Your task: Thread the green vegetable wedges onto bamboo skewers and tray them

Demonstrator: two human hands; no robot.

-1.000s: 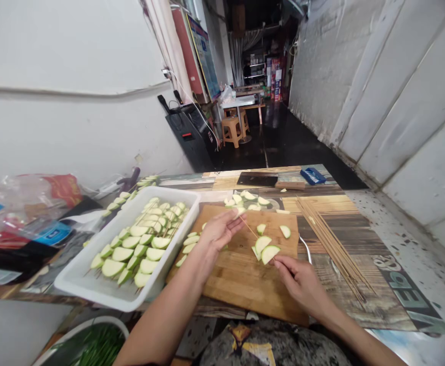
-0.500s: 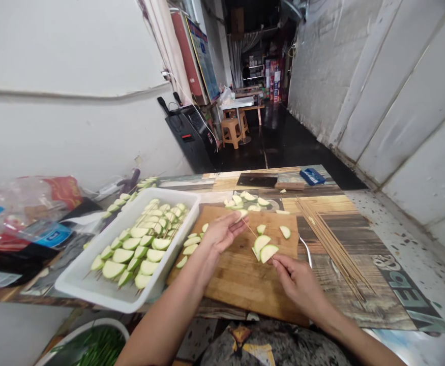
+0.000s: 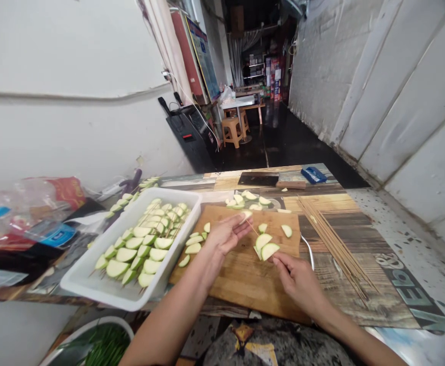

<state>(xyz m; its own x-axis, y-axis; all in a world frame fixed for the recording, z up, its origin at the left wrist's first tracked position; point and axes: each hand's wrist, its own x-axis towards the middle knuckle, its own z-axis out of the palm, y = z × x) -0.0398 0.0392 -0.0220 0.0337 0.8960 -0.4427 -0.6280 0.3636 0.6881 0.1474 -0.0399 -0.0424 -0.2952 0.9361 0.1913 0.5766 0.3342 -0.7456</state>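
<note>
Over the wooden cutting board (image 3: 241,279), my right hand (image 3: 300,282) pinches the lower end of a thin wooden skewer (image 3: 253,227). Pale half-moon vegetable slices (image 3: 270,251) with green skin are threaded on it near those fingers. My left hand (image 3: 226,235) is closed on another slice (image 3: 246,216) at the skewer's far end; whether the tip has pierced it I cannot tell. Loose slices (image 3: 194,248) lie on the board left of my left hand, and a couple more (image 3: 286,231) lie on its right side.
A white plastic tray (image 3: 100,296) of skewered slices stands left of the board. Bare skewers (image 3: 334,246) lie to the right. Behind are more slices (image 3: 250,197), a cleaver (image 3: 258,179) and a blue box (image 3: 314,175). A bowl of greens (image 3: 104,345) sits below, at lower left.
The view has shifted slightly. Both hands keep nearly the same places, with the skewer and slices still between them.
</note>
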